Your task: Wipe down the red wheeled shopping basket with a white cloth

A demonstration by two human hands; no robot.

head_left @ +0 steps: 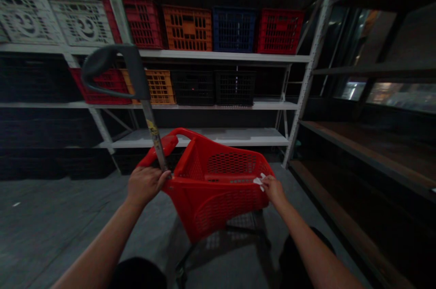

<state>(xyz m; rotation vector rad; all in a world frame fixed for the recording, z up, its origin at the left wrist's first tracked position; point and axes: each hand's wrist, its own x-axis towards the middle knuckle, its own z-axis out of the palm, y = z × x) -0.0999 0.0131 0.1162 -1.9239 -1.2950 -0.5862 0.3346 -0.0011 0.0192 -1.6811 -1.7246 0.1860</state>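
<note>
The left hand curls closed around the pole of a red shopping cart at bottom center. The right hand, fingers narrow, pinches a white scrap at the cart's rim. Crates line the shelves ahead.

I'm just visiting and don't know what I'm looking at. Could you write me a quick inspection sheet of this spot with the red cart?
surface: grey floor, with the cart standing on it
things: red plastic shopping cart, with a metal pole topped by a black curved handle
hands: left hand wraps the pole low down at the cart's rim; right hand pinches a white scrap at the rim
clutter: small white fleck on the floor
cables: nothing seen
surroundings: white metal shelving ahead holds red, orange, blue and black plastic crates; dark shelving stands to the right
</note>
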